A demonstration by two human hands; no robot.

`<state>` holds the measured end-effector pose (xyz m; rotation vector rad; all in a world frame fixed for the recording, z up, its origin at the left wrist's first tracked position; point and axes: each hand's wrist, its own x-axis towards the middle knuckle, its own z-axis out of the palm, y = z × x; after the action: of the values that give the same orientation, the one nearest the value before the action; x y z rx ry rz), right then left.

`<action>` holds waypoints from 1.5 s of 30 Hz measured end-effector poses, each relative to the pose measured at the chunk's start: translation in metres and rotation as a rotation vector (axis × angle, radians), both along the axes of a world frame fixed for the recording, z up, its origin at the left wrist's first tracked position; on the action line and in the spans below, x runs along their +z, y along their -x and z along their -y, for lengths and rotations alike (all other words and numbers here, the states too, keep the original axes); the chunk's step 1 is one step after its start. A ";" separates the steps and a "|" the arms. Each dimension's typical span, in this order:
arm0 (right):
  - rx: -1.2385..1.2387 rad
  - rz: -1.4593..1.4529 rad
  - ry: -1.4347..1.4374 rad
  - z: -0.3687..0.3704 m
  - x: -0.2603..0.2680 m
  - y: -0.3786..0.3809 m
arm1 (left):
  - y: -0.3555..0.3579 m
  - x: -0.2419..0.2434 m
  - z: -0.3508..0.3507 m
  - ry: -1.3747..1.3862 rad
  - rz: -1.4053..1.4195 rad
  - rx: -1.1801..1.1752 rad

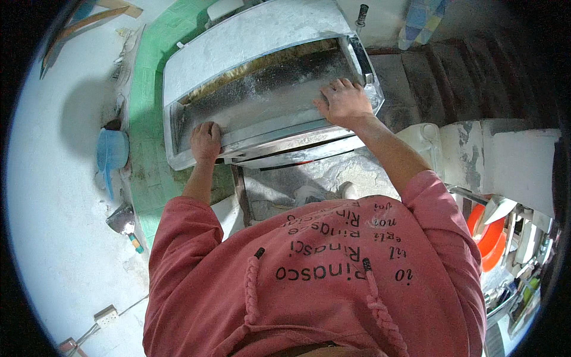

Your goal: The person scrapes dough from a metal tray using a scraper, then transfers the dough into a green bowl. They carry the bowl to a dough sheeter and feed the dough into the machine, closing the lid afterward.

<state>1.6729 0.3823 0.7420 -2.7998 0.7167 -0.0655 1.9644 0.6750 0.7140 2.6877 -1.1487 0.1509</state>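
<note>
A dust-covered white machine (250, 38) stands before me, with a wide rectangular opening or window in its top framed by pale rims. Through it a dark, dusty surface and a yellowish bristly strip (267, 62) show; whether a clear pane covers them, I cannot tell. My left hand (206, 142) lies over the front rim near the left corner, fingers bent and close together, their tips partly hidden. My right hand (347, 101) rests palm down near the right front corner, fingers spread, with nothing visible in it.
A black-gripped handle (362, 15) rises behind the machine's right end. Green tiles (149, 129) line the wall at left, near a blue plastic vessel (113, 148) and a scraper-like tool (122, 219). A whitish jerrycan (421, 143) stands right; beyond are orange containers (490, 245) and dark steps (446, 80).
</note>
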 end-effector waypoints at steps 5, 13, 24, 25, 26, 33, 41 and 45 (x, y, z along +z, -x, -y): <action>-0.003 0.033 0.021 0.000 -0.002 -0.001 | -0.002 -0.004 -0.002 0.026 0.008 -0.026; 0.013 0.049 0.058 0.000 -0.005 -0.001 | 0.003 0.004 0.001 -0.005 -0.016 0.011; 0.012 0.067 0.064 0.002 -0.012 -0.002 | 0.001 0.002 0.003 0.013 0.004 -0.005; 0.006 0.073 0.063 0.002 -0.012 -0.001 | 0.001 0.002 0.003 0.012 0.004 -0.012; 0.005 0.070 0.054 0.002 -0.011 -0.002 | 0.001 0.002 0.003 0.000 0.002 -0.010; -0.014 0.075 0.059 0.000 -0.011 -0.001 | 0.000 0.000 0.001 -0.022 0.006 0.008; -0.012 0.091 0.081 0.000 -0.011 -0.001 | -0.003 -0.002 0.000 -0.002 -0.017 -0.014; -0.006 0.076 0.043 0.002 -0.010 -0.001 | -0.004 -0.002 0.000 -0.006 -0.008 -0.031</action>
<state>1.6737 0.3804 0.7324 -2.8192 0.7137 -0.1891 1.9688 0.6753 0.7121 2.6714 -1.1899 0.1319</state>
